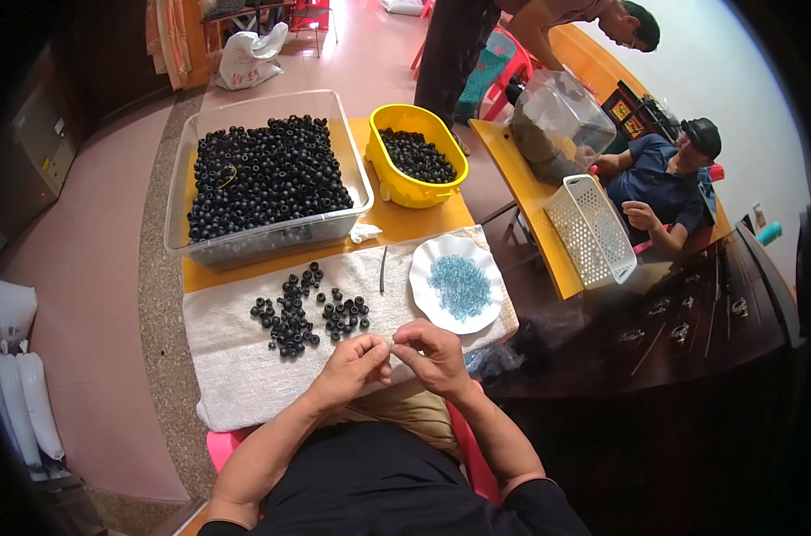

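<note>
Just past my lap, my left hand (356,364) and my right hand (432,357) meet with thumbs and fingers pinched together. Whatever lies between the fingertips is too small to name. Beyond them a loose pile of small black ring-like parts (291,320) is spread over a white towel (235,366). Close to my right hand stands a white wavy-rimmed plate (422,290) holding many small see-through blue pieces (461,288). A thin dark strip (383,270) lies on the towel between the pile and the plate.
Behind the towel stand a see-through plastic bin (285,230) and a yellow tub (423,192), both holding black parts. White crumpled tissue (364,232) lies near the bin. At right, two people work at another table (548,246) with a white perforated basket (593,232).
</note>
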